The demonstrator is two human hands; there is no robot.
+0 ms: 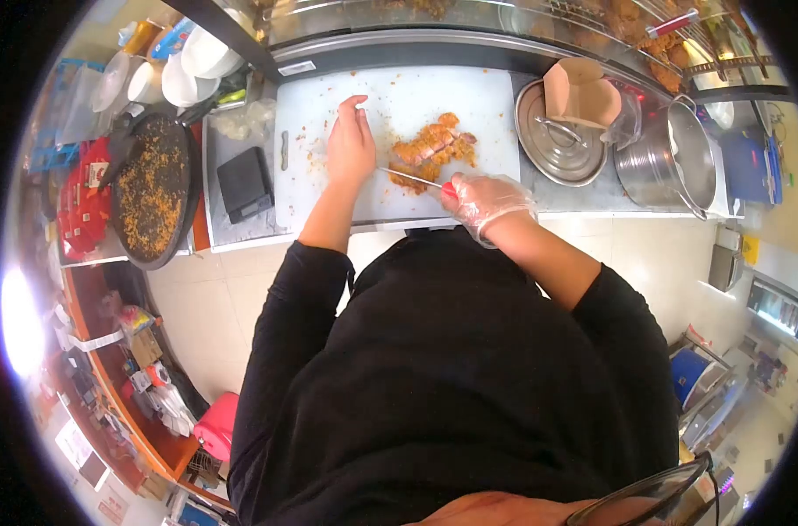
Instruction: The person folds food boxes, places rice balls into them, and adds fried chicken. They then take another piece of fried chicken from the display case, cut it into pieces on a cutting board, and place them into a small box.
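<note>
A white cutting board point(329, 206) lies on the counter, with crumbs scattered over it. Pieces of browned, breaded meat point(434, 145) rest near its middle, cut into strips. My right hand point(485, 200), in a clear plastic glove, is closed round the red handle of a knife point(415, 178). The thin blade points left, beside the lowest meat piece. To the left of the meat, my bare left hand point(352, 145) is raised over the board, holding nothing, its fingers slightly curled and partly apart.
Left of the board are a black scale point(245, 182) and a dark round tray point(184, 210) of crumbs. On the right sit a metal lid point(539, 153), an open paper box point(583, 98) and a steel pot point(653, 175). A glass display case point(469, 37) borders the back.
</note>
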